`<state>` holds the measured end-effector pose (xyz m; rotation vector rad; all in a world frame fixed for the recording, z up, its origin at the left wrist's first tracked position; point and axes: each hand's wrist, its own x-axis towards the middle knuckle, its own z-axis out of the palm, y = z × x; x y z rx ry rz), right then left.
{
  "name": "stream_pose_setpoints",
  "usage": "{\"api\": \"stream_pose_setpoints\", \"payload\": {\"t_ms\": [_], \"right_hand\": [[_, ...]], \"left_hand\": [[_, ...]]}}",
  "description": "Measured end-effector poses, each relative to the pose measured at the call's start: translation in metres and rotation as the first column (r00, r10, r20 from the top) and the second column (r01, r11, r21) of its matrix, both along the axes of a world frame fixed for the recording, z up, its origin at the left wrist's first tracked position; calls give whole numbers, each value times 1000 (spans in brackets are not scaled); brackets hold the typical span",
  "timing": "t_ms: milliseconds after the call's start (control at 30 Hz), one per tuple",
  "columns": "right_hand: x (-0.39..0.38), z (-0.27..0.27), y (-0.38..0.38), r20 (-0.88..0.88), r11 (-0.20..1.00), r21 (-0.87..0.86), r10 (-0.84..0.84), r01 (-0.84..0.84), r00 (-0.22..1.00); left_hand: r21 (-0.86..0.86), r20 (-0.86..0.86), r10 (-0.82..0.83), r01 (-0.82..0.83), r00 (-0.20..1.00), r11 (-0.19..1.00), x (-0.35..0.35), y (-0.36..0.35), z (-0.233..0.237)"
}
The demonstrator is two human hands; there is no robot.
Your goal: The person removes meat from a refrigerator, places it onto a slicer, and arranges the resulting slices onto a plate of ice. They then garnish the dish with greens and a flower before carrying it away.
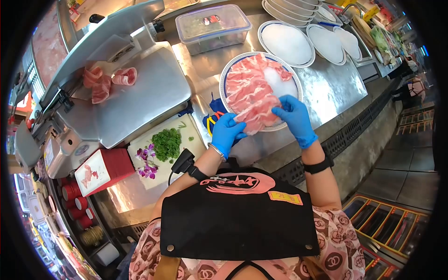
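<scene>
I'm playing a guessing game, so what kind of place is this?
Probably a restaurant kitchen or food stall: there's what looks like a meat slicer, sliced meat and stacked plates.

1. Black apron [238, 233]: I see stylised script over a pink emblem [239, 183], but can't spell it.
2. Apron's right side: a yellow patch [286, 198], characters too small for me.
3. Right of the apron: interlocked Cs on the patterned shirt [333, 260].
4. Beyond the apron: container lid [233, 21], label [211, 19] unreadable.
</scene>
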<state>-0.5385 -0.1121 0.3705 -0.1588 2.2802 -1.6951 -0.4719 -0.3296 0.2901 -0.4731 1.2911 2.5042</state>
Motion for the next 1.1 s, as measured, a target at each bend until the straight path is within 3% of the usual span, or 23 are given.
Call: {"api": "stream_pose_setpoints", "payload": {"t_ms": [33,67,100,133,167,200,233,267,333,433,567,600,667,733,767,800,833,867,900,1000,1033,1100], "right_hand": [[-7,6,-1,-185,967,255,32,16,982],[-11,9,-4,-185,967,255,32,16,982],[-13,11,-7,-266,958,279,21,57,964],[-16,12,-9,-346,949,301,12,99,938],[-18,12,-10,-345,949,301,13,98,939],[-20,12,-10,-361,947,306,26,92,932],[-23,13,-10,-379,946,312,40,87,924],[-27,15,-11,-379,947,311,43,83,925],[-32,21,-11,-369,908,419,150,20,917],[-38,15,-14,-480,861,505,219,64,850],[-35,9,-12,-646,865,463,183,191,741],[-32,3,-6,-633,885,414,111,215,766],[-23,1,0,-570,924,279,-58,260,819],[-14,-6,19,-491,894,282,-178,349,853],[-10,-17,34,-468,898,217,-247,382,848],[-3,-26,45,-442,906,166,-284,389,851],[3,-37,57,-435,900,162,-303,404,848],[9,-44,64,-435,902,157,-302,402,848],[15,-49,69,-390,897,152,-331,415,859],[28,-62,74,-313,888,148,-375,434,873],[32,-60,69,-286,910,114,-355,400,890],[41,-63,62,-273,935,83,-311,344,910]], "left_hand": [[-217,-111,10,-35,994,975,-1,1,-16],[-420,-221,-4,-91,975,903,-1,2,-31],[-599,-282,-17,-163,959,784,5,3,-9],[-600,-282,-17,-163,959,784,7,2,8],[-783,-468,-169,-318,867,534,9,0,22],[-828,-561,-370,-504,741,245,10,-2,27],[-869,-494,-481,-394,725,299,11,-2,25],[-870,-493,-479,-394,727,297,9,-1,25],[-826,-461,-742,-542,487,157,4,4,26],[-860,-419,-755,-487,504,152,2,9,17],[-880,-396,-740,-454,543,138,3,14,13],[-880,-383,-733,-463,562,105,5,13,17],[-843,-497,-684,-485,534,233,9,4,33],[-763,-590,-600,-617,541,194,7,-28,61],[-763,-547,-258,-348,797,544,-3,-48,36],[-801,-509,-519,-598,686,-4,-7,-88,82],[-686,-604,-470,-720,644,-105,-13,-124,85],[-659,-537,-433,-681,724,-319,-20,-156,101],[-580,-565,-388,-685,728,-440,-26,-188,109],[-467,-443,-418,-602,793,-647,-50,-270,117],[-470,-445,-425,-609,788,-638,-49,-287,114],[-772,-216,-276,-336,937,-539,-57,-298,108]]}}
